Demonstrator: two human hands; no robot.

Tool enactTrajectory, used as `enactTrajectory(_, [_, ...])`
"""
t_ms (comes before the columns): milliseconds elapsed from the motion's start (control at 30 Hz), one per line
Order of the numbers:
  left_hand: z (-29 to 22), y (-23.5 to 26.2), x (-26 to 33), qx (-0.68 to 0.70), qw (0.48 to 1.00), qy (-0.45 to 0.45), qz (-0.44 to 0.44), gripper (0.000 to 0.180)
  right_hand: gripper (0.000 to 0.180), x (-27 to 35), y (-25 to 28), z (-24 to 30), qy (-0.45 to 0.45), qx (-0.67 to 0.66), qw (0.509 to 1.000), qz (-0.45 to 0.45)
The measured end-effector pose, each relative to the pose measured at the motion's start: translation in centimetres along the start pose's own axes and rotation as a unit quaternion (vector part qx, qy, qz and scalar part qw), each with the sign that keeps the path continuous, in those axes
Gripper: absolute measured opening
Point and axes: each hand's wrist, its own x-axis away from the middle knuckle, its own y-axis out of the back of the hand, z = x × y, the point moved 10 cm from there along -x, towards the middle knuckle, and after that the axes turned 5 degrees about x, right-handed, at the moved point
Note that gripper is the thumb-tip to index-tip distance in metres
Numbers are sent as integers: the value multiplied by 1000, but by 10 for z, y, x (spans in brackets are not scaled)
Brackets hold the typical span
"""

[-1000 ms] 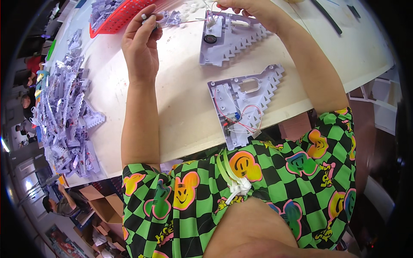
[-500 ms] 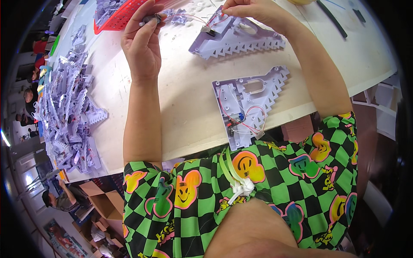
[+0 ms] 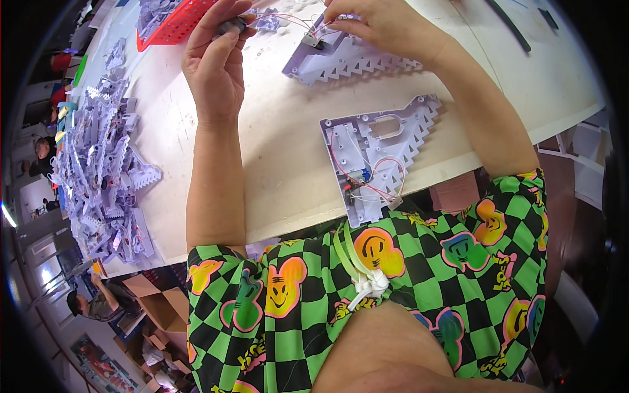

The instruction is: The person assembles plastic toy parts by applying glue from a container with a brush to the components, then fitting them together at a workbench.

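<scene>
My left hand point(image 3: 216, 69) is closed, pinching a small dark grey part point(image 3: 230, 26) above the table. Thin red wires point(image 3: 288, 18) run from beside that part toward a pale lilac plastic shell half point(image 3: 321, 65) with a toothed edge. Inside the shell sits a small metal-cased component point(image 3: 312, 40). Over the shell, my right hand point(image 3: 373, 26) has its fingertips pinched together on the wires, partly covering the shell. A second toothed shell half point(image 3: 393, 147) lies nearer to me, with red and white wires and a small blue component inside.
A big heap of lilac shell parts point(image 3: 105, 170) covers the table's left side. A red perforated basket point(image 3: 173, 26) of parts stands at the far left, small pieces point(image 3: 267, 21) beside it. At the far right lies a black rod point(image 3: 508, 26). People and cardboard boxes point(image 3: 160, 301) are beyond the left edge.
My right hand has moved left and drawn the wires with it, its fingers now lower over the shell. The far shell has shifted slightly left. My left hand keeps the dark part.
</scene>
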Motion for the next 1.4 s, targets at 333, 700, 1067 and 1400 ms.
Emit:
enactTrajectory(333, [27, -20, 11, -72, 994, 84, 13, 50, 11, 4, 22, 27, 106, 117, 981, -111])
enactTrajectory(700, [23, -16, 8, -87, 993, 77, 8, 46, 24, 2, 22, -20, -171, 24, 982, 82])
enactTrajectory(1067, [36, -11, 7, -133, 987, 85, 41, 41, 27, 6, -30, -20, -146, -130, 976, 96])
enactTrajectory(1400, [42, -15, 12, -203, 973, 101, 37, 33, 18, 0, -19, -18, -63, -113, 991, -27])
